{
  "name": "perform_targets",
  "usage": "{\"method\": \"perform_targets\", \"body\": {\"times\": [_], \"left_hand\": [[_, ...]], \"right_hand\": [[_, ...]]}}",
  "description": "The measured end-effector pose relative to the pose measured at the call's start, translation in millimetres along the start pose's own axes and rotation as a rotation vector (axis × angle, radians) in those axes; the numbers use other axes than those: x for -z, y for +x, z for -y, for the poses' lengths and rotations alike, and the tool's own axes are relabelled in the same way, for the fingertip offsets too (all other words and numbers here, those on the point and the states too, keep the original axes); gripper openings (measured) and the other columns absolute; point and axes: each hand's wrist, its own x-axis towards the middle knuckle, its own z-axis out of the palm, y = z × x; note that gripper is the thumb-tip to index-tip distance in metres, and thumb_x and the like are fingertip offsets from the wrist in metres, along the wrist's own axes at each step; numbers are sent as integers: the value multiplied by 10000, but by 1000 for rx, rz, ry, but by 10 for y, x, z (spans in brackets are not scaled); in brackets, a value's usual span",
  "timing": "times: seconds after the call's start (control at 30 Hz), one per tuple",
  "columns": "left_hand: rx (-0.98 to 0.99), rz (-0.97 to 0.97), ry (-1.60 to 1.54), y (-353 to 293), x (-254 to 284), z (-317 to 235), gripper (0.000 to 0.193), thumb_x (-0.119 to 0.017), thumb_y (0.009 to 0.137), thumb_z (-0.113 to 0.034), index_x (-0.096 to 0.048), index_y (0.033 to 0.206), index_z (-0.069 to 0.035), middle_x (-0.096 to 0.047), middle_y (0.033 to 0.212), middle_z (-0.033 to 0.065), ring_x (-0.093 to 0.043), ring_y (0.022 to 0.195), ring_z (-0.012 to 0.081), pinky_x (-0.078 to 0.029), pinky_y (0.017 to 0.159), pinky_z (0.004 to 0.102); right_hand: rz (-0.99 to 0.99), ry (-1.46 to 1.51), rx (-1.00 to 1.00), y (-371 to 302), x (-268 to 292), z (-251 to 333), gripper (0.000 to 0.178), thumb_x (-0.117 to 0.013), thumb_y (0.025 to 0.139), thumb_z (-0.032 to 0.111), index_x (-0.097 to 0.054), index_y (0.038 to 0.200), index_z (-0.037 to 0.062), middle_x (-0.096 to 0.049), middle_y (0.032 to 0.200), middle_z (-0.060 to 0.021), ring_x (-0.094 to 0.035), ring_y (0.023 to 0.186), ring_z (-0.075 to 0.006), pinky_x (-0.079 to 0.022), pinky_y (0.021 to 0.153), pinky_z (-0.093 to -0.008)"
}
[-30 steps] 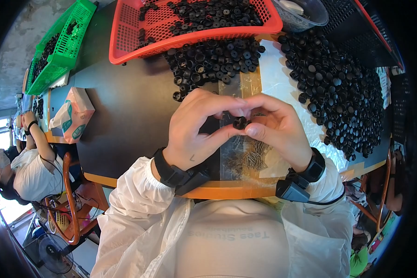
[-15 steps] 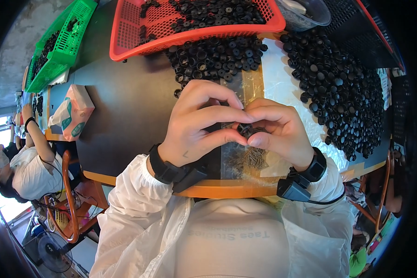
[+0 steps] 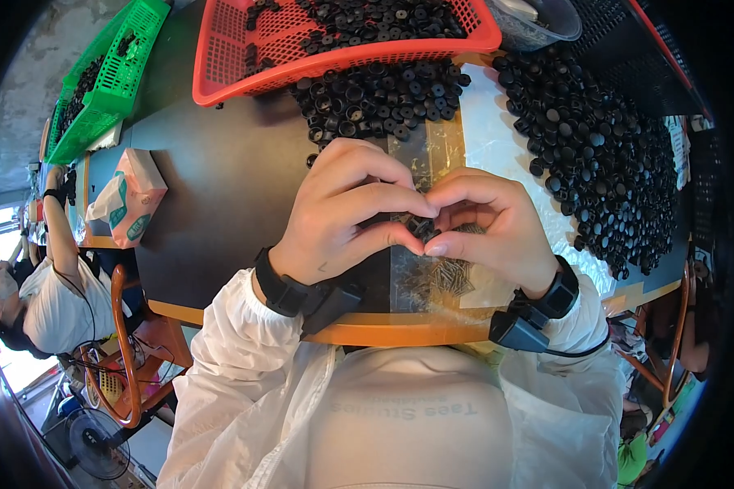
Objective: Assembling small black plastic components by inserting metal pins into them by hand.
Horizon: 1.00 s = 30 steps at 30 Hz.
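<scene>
While our left hand [image 3: 334,210] and right hand [image 3: 497,228] pinch the black part [image 3: 420,226] over the table [image 3: 212,212], near the pins [image 3: 453,278], we should keep it level and apply even fingertip pressure.

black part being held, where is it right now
In the head view, the small black part is slightly right of centre, between the fingers of the left hand and right hand, up and left of the heap of thin metal pieces.
</scene>
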Motion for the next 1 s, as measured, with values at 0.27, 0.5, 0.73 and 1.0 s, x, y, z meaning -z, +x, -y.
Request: {"method": "perform_targets", "body": {"times": [0.27,0.5,0.73,1.0], "left_hand": [[-24,16,112,5,-11,-52,361,-802,577,-269,-743,904,-126,-600,863,5,-545,832,225,-454,741,332],[-36,71,112,17,13,-88,412,-803,497,-184,-743,902,-143,-595,832,-22,-542,760,187,-460,677,302],[-49,138,102,-13,27,-93,419,-808,500,-123,-735,913,-134,-599,837,-27,-552,752,173,-472,640,280],[-40,140,-11,10,-14,-143,376,-779,557,-89,-731,929,-109,-610,832,-19,-569,743,169,-473,634,273]], "right_hand": [[67,-42,-89,16,68,-2,307,-789,773,23,-683,1057,-29,-690,993,-79,-656,879,-119,-539,808,-251],[121,-130,-103,39,66,36,276,-792,764,34,-713,1023,-14,-694,967,-75,-658,851,-123,-545,808,-260],[135,-150,-91,35,72,-1,264,-793,756,32,-718,1004,-18,-685,938,-78,-655,810,-114,-549,760,-246],[173,-424,37,22,133,57,203,-830,717,94,-751,889,23,-693,749,-64,-648,668,-111,-494,591,-241]]}}
